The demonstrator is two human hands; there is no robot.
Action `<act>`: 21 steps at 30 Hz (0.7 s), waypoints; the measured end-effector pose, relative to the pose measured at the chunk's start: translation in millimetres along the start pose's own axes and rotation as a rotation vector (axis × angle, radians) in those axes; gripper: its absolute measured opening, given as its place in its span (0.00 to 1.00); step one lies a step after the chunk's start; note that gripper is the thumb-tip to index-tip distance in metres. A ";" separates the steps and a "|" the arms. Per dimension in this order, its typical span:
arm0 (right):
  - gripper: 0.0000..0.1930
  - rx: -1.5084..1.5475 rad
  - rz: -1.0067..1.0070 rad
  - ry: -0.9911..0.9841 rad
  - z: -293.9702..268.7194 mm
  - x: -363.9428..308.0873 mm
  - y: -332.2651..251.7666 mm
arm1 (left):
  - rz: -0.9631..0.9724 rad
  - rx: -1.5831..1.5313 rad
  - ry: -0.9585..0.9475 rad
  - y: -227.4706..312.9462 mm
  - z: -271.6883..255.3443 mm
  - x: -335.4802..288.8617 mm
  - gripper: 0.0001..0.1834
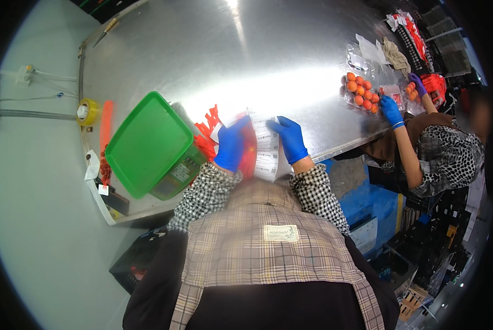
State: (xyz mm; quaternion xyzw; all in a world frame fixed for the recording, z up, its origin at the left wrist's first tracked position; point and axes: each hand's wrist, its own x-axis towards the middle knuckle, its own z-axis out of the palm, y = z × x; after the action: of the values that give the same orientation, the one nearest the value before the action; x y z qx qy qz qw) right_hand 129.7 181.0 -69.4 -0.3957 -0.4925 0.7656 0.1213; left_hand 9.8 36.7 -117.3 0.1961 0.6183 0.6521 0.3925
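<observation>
My left hand (233, 144), in a blue glove, is closed on a blurred piece of red netting (248, 147) in front of my apron. Beside it my right hand (290, 137), also gloved in blue, pinches the edge of a strip of white printed labels (267, 144) between thumb and fingers. The strip hangs down toward my apron, close against the netting. Just left of my left hand, a bunch of red net strips (205, 144) with white tags lies on the metal table (202, 66). Motion smears the fingertips of my left hand.
A tub with a green lid (147, 146) stands left, near yellow tape (87, 112) and an orange-red strip (106, 135). A knife (106, 32) lies at the far left. On the right, a co-worker's blue-gloved hand (391, 111) is by round orange fruits (359, 91).
</observation>
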 end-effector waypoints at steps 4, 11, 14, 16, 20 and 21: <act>0.13 -0.040 0.014 0.028 2.8 -0.9 -2.0 | -0.024 -0.226 0.093 21.5 14.2 -1.9 0.14; 0.12 -0.062 0.019 0.064 5.0 2.7 0.0 | -0.036 -0.446 0.216 32.3 24.7 -0.3 0.14; 0.11 -0.031 0.014 0.079 8.3 2.5 0.0 | 0.037 -0.410 0.218 35.0 27.9 -2.3 0.15; 0.10 -0.015 0.009 0.088 10.6 2.0 -1.1 | 0.053 -0.398 0.231 37.9 29.3 -2.2 0.15; 0.08 -0.034 -0.007 0.136 13.3 4.9 4.2 | 0.037 -0.375 0.271 35.1 27.6 -0.2 0.11; 0.08 -0.043 -0.013 0.156 13.2 6.6 7.6 | 0.039 -0.351 0.274 32.6 27.8 0.5 0.10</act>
State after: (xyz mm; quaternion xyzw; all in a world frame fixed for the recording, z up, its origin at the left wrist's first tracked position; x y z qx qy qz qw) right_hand 117.4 172.4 -76.4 -0.4535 -0.5006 0.7209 0.1555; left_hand 21.3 57.6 -81.7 0.0460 0.5390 0.7777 0.3203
